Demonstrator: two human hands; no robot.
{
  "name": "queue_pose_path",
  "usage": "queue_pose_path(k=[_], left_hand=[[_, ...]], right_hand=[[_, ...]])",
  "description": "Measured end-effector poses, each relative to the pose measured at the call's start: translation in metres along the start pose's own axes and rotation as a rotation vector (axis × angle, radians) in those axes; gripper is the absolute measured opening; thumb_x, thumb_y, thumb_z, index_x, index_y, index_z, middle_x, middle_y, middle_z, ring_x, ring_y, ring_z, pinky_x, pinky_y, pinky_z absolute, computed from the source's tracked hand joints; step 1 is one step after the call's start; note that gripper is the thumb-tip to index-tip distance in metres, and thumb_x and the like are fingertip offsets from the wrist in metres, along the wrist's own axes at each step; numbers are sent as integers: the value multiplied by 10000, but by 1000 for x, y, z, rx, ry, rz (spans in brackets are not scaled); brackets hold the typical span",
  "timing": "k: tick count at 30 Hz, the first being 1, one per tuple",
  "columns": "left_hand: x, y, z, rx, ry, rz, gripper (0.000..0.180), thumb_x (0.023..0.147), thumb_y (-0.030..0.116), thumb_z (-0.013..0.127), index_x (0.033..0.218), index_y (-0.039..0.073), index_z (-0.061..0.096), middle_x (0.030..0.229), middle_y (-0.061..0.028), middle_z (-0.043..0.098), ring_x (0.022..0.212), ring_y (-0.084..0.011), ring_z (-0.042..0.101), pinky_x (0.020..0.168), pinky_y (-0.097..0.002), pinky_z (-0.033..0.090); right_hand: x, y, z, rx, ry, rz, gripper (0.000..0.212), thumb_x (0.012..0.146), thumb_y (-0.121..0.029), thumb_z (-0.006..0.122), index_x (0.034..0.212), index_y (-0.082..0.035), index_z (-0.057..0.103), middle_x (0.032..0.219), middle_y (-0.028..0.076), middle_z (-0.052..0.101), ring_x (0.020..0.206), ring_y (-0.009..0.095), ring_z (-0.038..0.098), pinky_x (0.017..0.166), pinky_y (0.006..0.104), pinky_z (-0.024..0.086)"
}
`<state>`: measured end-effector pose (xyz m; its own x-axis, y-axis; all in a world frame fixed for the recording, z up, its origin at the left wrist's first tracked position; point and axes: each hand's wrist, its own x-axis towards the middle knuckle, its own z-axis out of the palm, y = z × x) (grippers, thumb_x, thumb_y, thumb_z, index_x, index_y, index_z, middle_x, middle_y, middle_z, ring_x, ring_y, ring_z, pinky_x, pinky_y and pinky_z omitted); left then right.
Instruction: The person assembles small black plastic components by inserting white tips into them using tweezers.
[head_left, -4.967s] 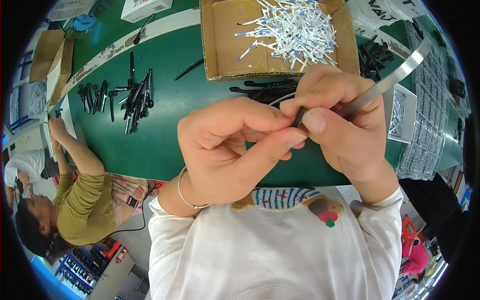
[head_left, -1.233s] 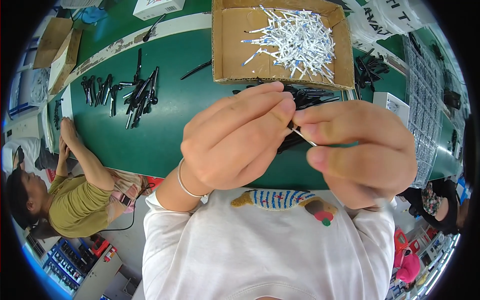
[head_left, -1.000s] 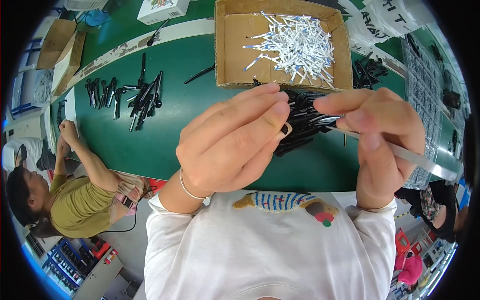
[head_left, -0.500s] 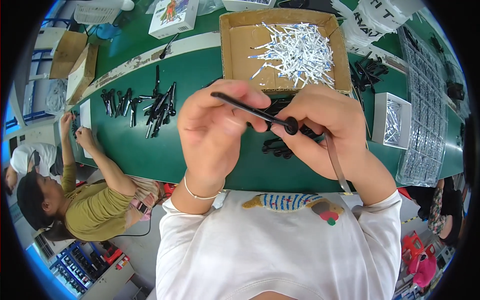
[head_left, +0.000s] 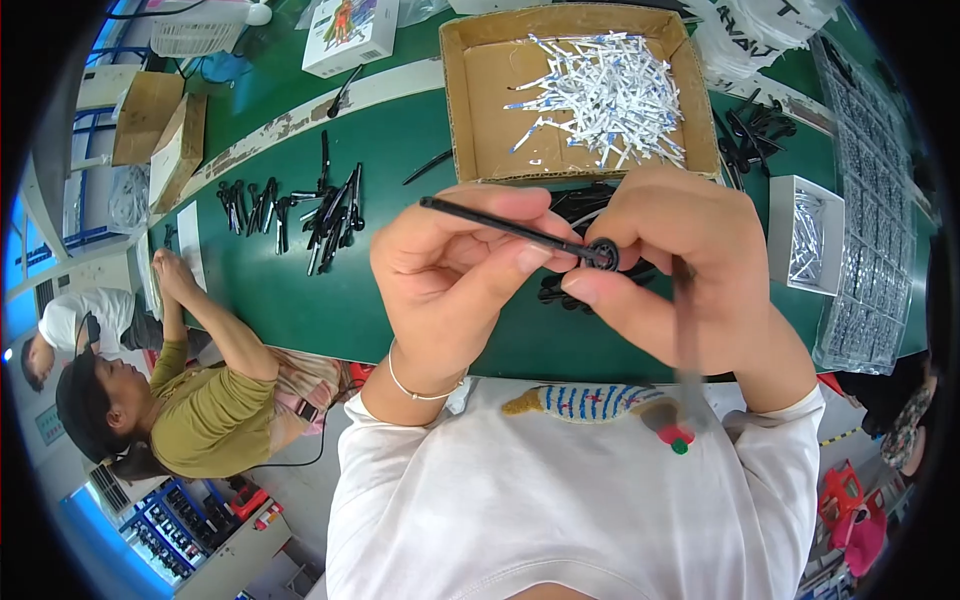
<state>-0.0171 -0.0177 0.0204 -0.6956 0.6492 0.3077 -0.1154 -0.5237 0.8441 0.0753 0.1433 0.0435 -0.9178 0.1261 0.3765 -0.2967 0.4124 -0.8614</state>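
A smooth green table [head_left: 310,310] is topped at one o'clock by a cardboard box [head_left: 487,105] and lettered white plastic [head_left: 738,48]. Near centre, by the left hand's [head_left: 445,260] closed fingertips, a slim black rod [head_left: 505,225] is pinched, its round end by the right hand [head_left: 700,250], where a flat metal tool [head_left: 687,335] is gripped.

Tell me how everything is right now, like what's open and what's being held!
Left hand, grip closed on the black rod
Black rod, held aslant, round end toward the right hand
Right hand, grip closed on the metal strip, fingertips by the round end
Metal strip, held, blurred
Cardboard tray, open, holding heaped white strips
Small white box, open, holding silvery pieces
Black pieces at left, lying in loose bunches
Printed carton, looks shut
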Motion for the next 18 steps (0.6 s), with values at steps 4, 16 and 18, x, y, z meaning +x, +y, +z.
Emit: queue_pose_path(k=[4, 16, 18], left_hand=[[-2, 1, 0, -21, 20, -26, 208, 800, -143, 561, 1006, -118, 561, 1035, -217, 610, 889, -265, 652, 774, -373, 571], [-1, 2, -5, -176, 86, -172, 214, 791, -132, 576, 1002, -96, 579, 912, -170, 655, 790, -209, 666, 715, -298, 562], [0, 1, -4, -164, 81, -168, 213, 797, -129, 569, 1006, -89, 580, 906, -163, 655, 784, -199, 662, 708, -296, 558]], right_hand=[[2, -2, 0, 320, -64, 258, 135, 715, -81, 688, 693, 1, 582, 612, -7, 462, 509, 46, 344, 458, 218, 232], [5, 1, 11, 634, -84, 566, 194, 753, -96, 666, 645, -6, 532, 624, 8, 511, 555, 51, 417, 492, 212, 276], [4, 1, 11, 626, -89, 562, 210, 755, -106, 667, 640, -7, 522, 619, 8, 503, 558, 57, 414, 496, 216, 278]])
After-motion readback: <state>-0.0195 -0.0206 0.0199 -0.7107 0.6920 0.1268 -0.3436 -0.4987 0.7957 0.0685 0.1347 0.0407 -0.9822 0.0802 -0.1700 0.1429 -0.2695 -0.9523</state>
